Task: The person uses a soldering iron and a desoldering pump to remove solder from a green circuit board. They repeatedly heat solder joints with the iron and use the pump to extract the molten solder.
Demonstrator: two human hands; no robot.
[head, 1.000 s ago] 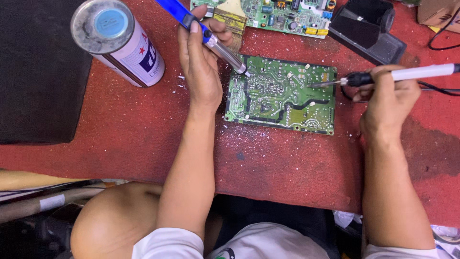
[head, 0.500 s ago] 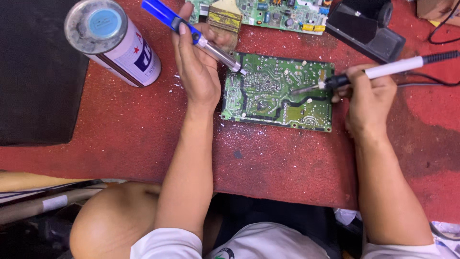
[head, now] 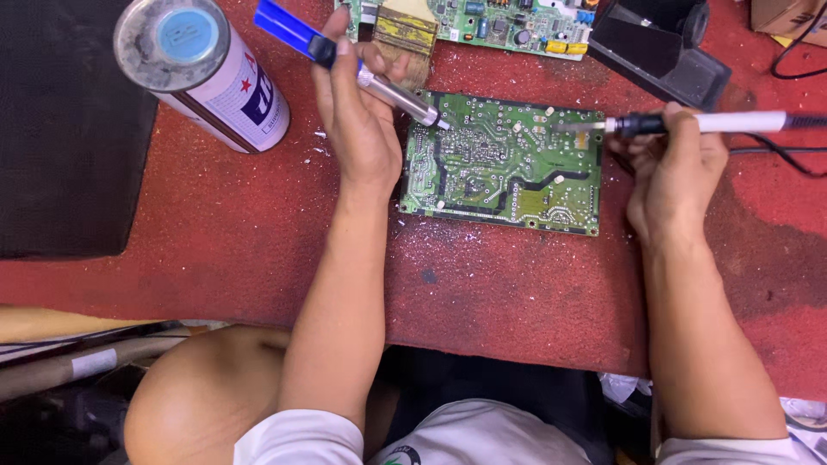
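**Both Hands Shifted Over Green Board**

Drifted outward since half a second back: right hand point(head: 672, 176), its tool tip now at the board's right edge rather than further in. Nearest, bare knee and white shirt below red worktop point(head: 258, 232). Further out, left hand point(head: 357, 120) closed around blue-handled desoldering pump point(head: 345, 65), metal nozzle touching top-left corner of green circuit board point(head: 504, 164). Right hand wrapped around white-and-black soldering iron point(head: 689, 123), tip resting on board's upper right. Board flat between both hands, solder side up. Left of it, spray can point(head: 202, 73). Beyond, brush point(head: 405, 30), second circuit board point(head: 508, 17), black stand point(head: 663, 47).
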